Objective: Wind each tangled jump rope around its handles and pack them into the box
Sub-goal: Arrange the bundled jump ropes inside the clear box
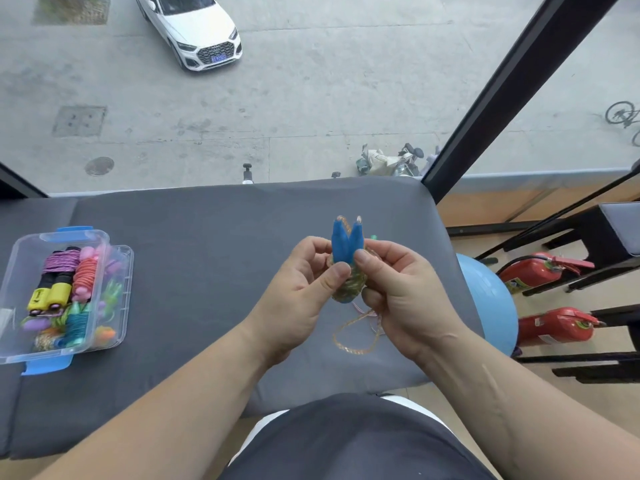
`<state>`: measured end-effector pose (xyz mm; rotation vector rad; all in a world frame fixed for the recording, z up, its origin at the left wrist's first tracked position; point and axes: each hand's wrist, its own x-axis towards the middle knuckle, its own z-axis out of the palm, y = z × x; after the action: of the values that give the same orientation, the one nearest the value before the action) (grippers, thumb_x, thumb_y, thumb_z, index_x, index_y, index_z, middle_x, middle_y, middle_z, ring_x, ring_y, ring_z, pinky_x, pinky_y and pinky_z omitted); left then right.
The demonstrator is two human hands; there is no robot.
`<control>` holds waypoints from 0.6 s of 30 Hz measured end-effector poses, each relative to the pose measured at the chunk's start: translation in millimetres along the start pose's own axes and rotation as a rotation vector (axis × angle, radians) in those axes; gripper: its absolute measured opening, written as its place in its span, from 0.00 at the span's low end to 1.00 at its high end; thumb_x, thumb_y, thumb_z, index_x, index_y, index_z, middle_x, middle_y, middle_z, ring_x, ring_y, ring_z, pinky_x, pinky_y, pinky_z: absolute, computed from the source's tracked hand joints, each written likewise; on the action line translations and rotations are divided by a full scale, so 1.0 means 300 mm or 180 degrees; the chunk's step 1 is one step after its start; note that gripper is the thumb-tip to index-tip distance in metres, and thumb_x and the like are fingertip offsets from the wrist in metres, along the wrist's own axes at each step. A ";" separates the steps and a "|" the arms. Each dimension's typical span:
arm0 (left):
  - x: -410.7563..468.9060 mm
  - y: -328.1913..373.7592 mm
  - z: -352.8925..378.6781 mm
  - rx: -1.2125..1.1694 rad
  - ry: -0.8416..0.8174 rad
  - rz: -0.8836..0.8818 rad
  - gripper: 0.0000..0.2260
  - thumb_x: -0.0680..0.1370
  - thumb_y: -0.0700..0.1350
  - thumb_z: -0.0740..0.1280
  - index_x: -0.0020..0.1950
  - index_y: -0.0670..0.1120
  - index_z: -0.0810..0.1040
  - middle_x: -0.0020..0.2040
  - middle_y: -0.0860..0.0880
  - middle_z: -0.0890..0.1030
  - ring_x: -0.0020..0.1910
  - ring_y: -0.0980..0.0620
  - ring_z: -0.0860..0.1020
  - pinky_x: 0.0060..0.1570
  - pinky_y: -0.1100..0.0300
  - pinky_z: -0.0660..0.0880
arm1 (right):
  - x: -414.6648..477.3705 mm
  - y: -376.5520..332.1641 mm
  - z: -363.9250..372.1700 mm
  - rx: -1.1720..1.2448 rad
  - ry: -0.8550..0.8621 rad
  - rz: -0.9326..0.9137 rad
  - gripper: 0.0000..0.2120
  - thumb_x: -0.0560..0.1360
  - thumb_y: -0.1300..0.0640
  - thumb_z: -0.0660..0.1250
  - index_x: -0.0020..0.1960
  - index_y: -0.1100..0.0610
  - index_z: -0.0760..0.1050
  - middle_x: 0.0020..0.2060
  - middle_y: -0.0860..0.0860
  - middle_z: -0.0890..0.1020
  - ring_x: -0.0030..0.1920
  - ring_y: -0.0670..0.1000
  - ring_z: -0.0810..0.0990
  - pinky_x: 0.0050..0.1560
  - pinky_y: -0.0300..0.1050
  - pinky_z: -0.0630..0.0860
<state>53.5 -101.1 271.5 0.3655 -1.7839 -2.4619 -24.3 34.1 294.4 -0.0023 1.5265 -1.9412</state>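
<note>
**A:** At twelve o'clock from the person's body, over the grey table (207, 237), what are the hands doing?

**B:** Both are holding one jump rope (349, 285) just above the cloth. The left hand (298, 289) is curling round the wound bundle from nine o'clock, its thumb pressing flat on the turns. The right hand (398, 289) is pinching it from three o'clock, with its thumb at the base of the blue handles (346, 245) and its fingers curled behind.

**A:** Is the winding finishing?

**B:** Not quite, I'm judging. A loose loop (356, 337) is hanging at six o'clock and lying on the cloth.

**A:** How is it going to handle?

**B:** Lightly, I'm guessing. The cord is looking thin, glossy and springy, so the turns are likely wanting to slide off. The handles are looking hard and tapered. The best hold is across cord and handles together with a thumb on the last turn, never by the tail.

**A:** And the box (41, 356)?

**B:** It is sitting open at nine o'clock, well apart from the hands. Other wound ropes (59, 265) are lying inside, and it is looking nearly full.
</note>
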 end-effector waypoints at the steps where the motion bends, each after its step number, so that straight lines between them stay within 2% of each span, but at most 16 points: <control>1: 0.000 -0.003 0.003 -0.0054 -0.0015 -0.0034 0.15 0.79 0.46 0.66 0.61 0.39 0.72 0.49 0.44 0.82 0.49 0.49 0.80 0.52 0.58 0.77 | -0.001 -0.004 -0.001 -0.0154 0.0033 -0.0041 0.16 0.71 0.57 0.74 0.55 0.64 0.81 0.41 0.58 0.83 0.30 0.46 0.70 0.28 0.36 0.65; 3: 0.002 -0.009 0.009 -0.0068 0.0100 -0.0133 0.17 0.79 0.49 0.68 0.59 0.38 0.71 0.47 0.43 0.82 0.47 0.47 0.79 0.50 0.56 0.77 | 0.002 -0.015 -0.013 -0.0890 0.0164 -0.0247 0.08 0.74 0.58 0.74 0.51 0.61 0.83 0.34 0.52 0.82 0.29 0.44 0.70 0.29 0.37 0.66; 5: 0.003 -0.014 0.011 0.0153 0.0263 -0.0272 0.15 0.80 0.48 0.70 0.56 0.37 0.72 0.44 0.45 0.83 0.43 0.50 0.79 0.45 0.60 0.77 | 0.013 -0.033 -0.036 -0.2133 0.0161 -0.0496 0.04 0.77 0.57 0.72 0.46 0.57 0.84 0.29 0.50 0.80 0.28 0.42 0.71 0.30 0.38 0.68; 7: 0.008 -0.028 -0.008 0.0661 0.0334 -0.0361 0.09 0.80 0.44 0.71 0.53 0.40 0.75 0.41 0.46 0.83 0.39 0.53 0.79 0.42 0.59 0.76 | 0.026 -0.050 -0.057 -0.3510 -0.0171 -0.0564 0.08 0.78 0.54 0.69 0.44 0.55 0.84 0.31 0.51 0.80 0.30 0.43 0.72 0.34 0.42 0.70; 9: 0.010 -0.047 -0.046 0.1312 0.0433 -0.0377 0.08 0.77 0.48 0.74 0.48 0.48 0.76 0.39 0.48 0.84 0.36 0.51 0.78 0.42 0.51 0.77 | 0.024 -0.066 -0.066 -0.4510 -0.0474 -0.0496 0.09 0.79 0.52 0.66 0.48 0.53 0.84 0.37 0.48 0.83 0.38 0.45 0.78 0.42 0.45 0.75; 11: 0.009 -0.061 -0.080 0.1879 0.0551 -0.0403 0.10 0.74 0.51 0.77 0.44 0.51 0.76 0.38 0.50 0.83 0.36 0.50 0.78 0.43 0.52 0.77 | 0.006 -0.079 -0.055 -0.5141 -0.0637 -0.0503 0.10 0.80 0.50 0.64 0.50 0.51 0.83 0.43 0.47 0.84 0.45 0.50 0.80 0.49 0.47 0.77; 14: -0.004 -0.063 -0.085 0.2658 0.0423 -0.0226 0.12 0.70 0.51 0.80 0.44 0.52 0.78 0.39 0.54 0.82 0.36 0.56 0.75 0.39 0.63 0.73 | -0.018 -0.086 -0.019 -0.5845 -0.0995 -0.0720 0.11 0.81 0.49 0.60 0.46 0.52 0.79 0.42 0.50 0.82 0.43 0.55 0.78 0.46 0.50 0.78; 16: -0.014 -0.064 -0.072 0.2912 0.0149 -0.0147 0.12 0.69 0.51 0.80 0.45 0.52 0.80 0.42 0.57 0.81 0.40 0.56 0.76 0.42 0.62 0.73 | -0.020 -0.104 0.000 -0.6146 -0.1317 -0.0867 0.10 0.80 0.49 0.60 0.44 0.52 0.76 0.41 0.51 0.80 0.41 0.55 0.76 0.44 0.50 0.76; 18: -0.024 -0.060 -0.057 0.3023 -0.0090 -0.0102 0.12 0.68 0.51 0.80 0.45 0.53 0.80 0.43 0.59 0.79 0.44 0.56 0.77 0.46 0.59 0.73 | -0.017 -0.143 0.010 -0.6322 -0.1744 -0.0905 0.10 0.80 0.48 0.62 0.46 0.51 0.78 0.41 0.50 0.80 0.40 0.52 0.74 0.41 0.46 0.74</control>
<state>65.8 -109.8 250.5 0.3939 -2.8479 -1.4517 -40.2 38.2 334.6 -1.4154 2.3104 0.1840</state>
